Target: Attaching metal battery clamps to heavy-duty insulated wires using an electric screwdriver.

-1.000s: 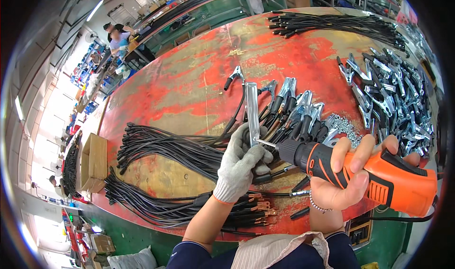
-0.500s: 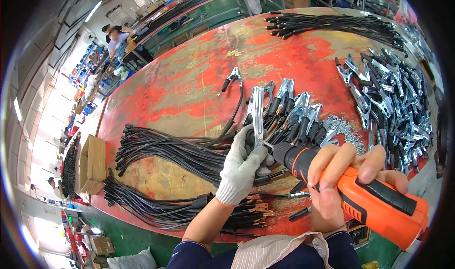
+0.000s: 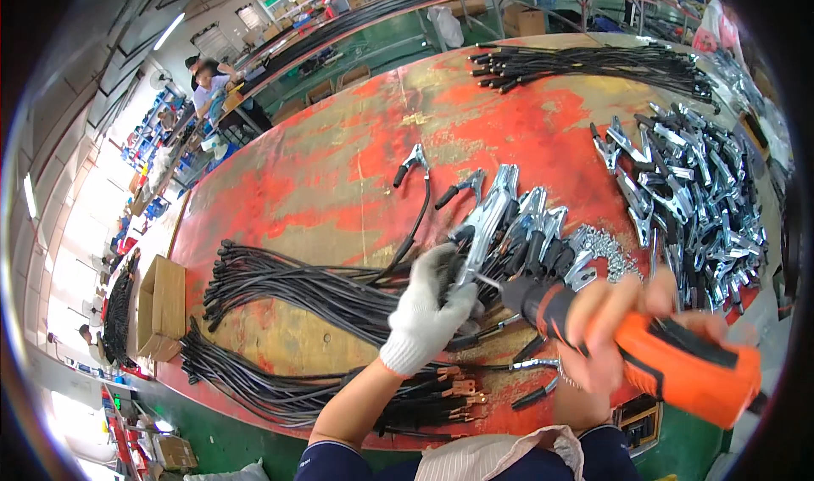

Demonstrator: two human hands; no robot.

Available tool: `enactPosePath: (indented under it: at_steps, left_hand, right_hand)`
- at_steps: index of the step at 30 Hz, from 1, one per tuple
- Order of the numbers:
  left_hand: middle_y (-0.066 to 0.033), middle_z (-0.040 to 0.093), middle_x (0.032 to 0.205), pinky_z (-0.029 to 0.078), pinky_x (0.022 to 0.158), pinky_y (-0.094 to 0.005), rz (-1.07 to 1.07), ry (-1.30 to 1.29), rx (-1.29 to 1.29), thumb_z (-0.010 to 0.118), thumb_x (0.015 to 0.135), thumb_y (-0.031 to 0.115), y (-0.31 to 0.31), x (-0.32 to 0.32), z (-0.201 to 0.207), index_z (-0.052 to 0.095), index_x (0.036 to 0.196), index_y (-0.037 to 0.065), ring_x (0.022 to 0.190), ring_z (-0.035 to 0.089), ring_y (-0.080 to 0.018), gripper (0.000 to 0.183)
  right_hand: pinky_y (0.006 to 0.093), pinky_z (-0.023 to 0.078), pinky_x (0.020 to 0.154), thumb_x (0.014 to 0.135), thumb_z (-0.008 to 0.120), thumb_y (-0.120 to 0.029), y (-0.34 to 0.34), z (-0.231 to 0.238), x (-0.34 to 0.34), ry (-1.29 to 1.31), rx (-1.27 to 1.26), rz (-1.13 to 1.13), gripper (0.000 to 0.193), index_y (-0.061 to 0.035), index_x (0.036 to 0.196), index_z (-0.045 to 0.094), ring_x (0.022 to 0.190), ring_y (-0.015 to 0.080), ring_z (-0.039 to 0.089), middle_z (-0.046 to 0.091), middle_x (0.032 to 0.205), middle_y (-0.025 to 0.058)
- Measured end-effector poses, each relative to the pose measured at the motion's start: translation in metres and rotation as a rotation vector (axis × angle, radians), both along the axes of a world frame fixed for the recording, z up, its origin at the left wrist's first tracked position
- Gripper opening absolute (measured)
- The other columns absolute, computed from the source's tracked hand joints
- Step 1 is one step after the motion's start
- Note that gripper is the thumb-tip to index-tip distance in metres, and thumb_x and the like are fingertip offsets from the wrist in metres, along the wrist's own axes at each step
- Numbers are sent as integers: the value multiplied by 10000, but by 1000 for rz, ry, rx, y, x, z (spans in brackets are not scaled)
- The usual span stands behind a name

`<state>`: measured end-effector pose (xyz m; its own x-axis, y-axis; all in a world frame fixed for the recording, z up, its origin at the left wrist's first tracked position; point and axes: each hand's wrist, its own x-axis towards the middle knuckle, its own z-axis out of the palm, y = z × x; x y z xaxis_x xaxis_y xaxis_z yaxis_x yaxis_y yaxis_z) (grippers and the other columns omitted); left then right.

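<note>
My left hand [image 3: 424, 320], in a white knitted glove, is closed around the lower part of a silver spring clamp [image 3: 485, 231] that leans up and to the right. My bare right hand [image 3: 606, 324], blurred by motion, grips an orange and black power screwdriver [image 3: 682, 366]. Its thin bit points left at the clamp's lower end, close to my gloved fingers; whether it touches a screw cannot be made out. Just beyond my left hand lie more clamps with black handles [image 3: 536, 226], beside a heap of small metal screws [image 3: 606, 250].
Black cables [image 3: 288, 282] lie in bundles on the left of the worn red table [image 3: 318, 167], the nearer one with copper lugs. A large clamp pile [image 3: 695, 184] sits at right, another cable bundle [image 3: 593, 67] at the far edge. A cardboard box [image 3: 161, 307] stands at left; people work beyond.
The clamp in my left hand has tipped from upright to leaning right. The screwdriver has shifted slightly and its bit shows more. The whole view has moved a little.
</note>
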<state>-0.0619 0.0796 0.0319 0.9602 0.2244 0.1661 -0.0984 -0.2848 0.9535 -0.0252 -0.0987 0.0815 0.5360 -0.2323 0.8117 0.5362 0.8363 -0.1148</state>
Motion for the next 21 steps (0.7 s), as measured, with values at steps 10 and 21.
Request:
enactPosePath:
  at_steps: [10, 21]
  left_hand:
    - [-139, 621, 673, 466, 487, -406, 124, -148, 969, 614, 807, 247, 14, -15, 35, 531, 1199, 39, 529, 597, -322, 452]
    - [-178, 615, 673, 456, 488, -432, 275, -242, 1049, 625, 837, 212, 27, 9, 45, 476, 1255, -21, 560, 609, -340, 501]
  right_hand:
    - [272, 525, 731, 758, 735, 33, 63, -70, -4, 875, -444, 305, 573, -47, 1231, 421, 849, 129, 615, 622, 953, 60]
    - [279, 522, 617, 740, 694, 98, 26, -76, 12, 1116, -258, 253, 569, -57, 1234, 459, 701, 134, 604, 626, 895, 56]
